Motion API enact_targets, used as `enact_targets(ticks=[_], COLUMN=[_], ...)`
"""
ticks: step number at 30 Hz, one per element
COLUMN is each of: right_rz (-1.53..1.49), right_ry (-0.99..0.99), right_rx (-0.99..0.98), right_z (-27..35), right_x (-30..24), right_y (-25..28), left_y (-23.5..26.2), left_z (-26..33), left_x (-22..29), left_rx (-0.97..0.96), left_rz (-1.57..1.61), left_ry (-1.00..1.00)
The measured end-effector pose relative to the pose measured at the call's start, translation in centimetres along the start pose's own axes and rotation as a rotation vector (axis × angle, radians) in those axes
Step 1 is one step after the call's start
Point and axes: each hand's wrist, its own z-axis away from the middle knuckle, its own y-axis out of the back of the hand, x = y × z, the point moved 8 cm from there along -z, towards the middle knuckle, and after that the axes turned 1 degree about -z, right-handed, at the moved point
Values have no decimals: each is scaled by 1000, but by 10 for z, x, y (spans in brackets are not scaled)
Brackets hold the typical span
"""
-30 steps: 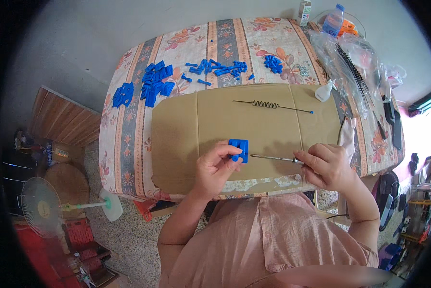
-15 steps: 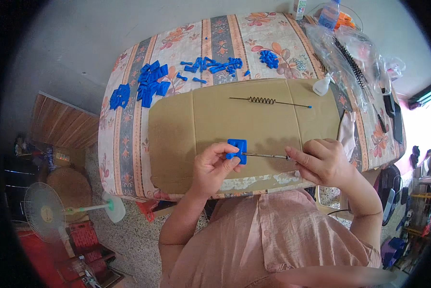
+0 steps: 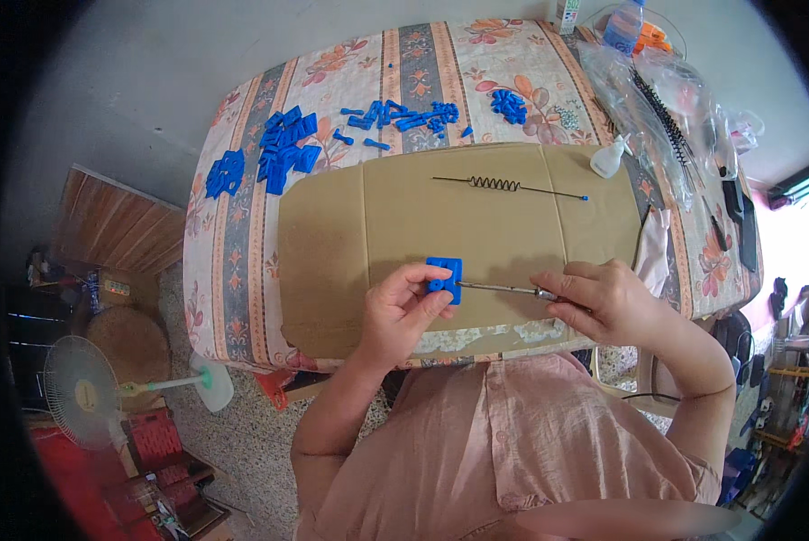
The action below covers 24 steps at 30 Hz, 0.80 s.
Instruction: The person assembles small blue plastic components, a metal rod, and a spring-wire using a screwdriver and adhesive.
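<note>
Over the front part of a cardboard sheet (image 3: 332, 243), my left hand (image 3: 400, 314) pinches a small blue plastic block (image 3: 454, 269) between thumb and fingers. My right hand (image 3: 603, 299) is closed round the handle of a screwdriver (image 3: 499, 288). Its thin metal shaft points left, and the tip meets the block's right side. Whether a screw sits under the tip is too small to tell. Farther back on the cardboard lies a dark wire spring with long straight ends (image 3: 494, 184), one end capped by a small blue piece.
Blue plastic parts (image 3: 283, 153) lie in piles along the table's far side. A white squeeze bottle (image 3: 608, 160) stands at the cardboard's far right corner. Plastic bags (image 3: 684, 99) with dark springs and a water bottle (image 3: 622, 29) are at the right back. A fan (image 3: 84, 392) stands left.
My right hand has shifted its grip on the screwdriver, with its fingers turned and farther back along the handle. The blue block has tilted slightly in my left hand.
</note>
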Motion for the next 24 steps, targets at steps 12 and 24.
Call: enact_targets(ticks=[12,24], right_rz=[-407,-652], right_ry=[-171,-400], right_rx=[-63,-112], right_z=[1,10], right_x=[17,35], right_y=[-11,-28], left_y=[-2,-1], left_z=[2,2], left_x=[-1,0], left_rx=[-20,-4], left_rz=[-103,-85], left_ry=[20,20])
